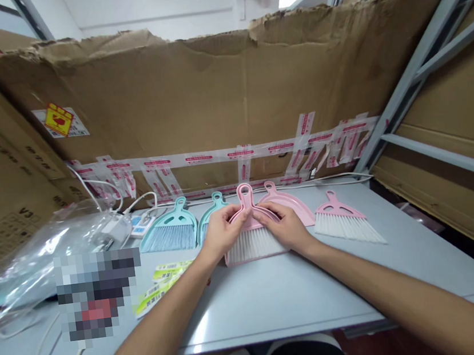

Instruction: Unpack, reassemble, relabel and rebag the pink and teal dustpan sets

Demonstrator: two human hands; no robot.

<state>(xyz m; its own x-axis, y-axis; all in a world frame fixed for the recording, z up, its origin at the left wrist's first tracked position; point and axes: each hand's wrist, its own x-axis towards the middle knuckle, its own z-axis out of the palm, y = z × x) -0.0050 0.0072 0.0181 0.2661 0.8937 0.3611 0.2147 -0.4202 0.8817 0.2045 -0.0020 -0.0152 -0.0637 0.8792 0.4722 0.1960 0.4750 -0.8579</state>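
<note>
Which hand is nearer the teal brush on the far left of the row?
Left. The left hand is just right of the teal brush, not touching it; the right hand is farther right, on the other side of the pink brush that both hands hold.

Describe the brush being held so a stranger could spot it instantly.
Find the grey table before the taped cardboard wall. Along its far side lie pastel plastic brushes. Yours is the pink one with white bristles, the only one held, by the left hand and right hand.
</note>
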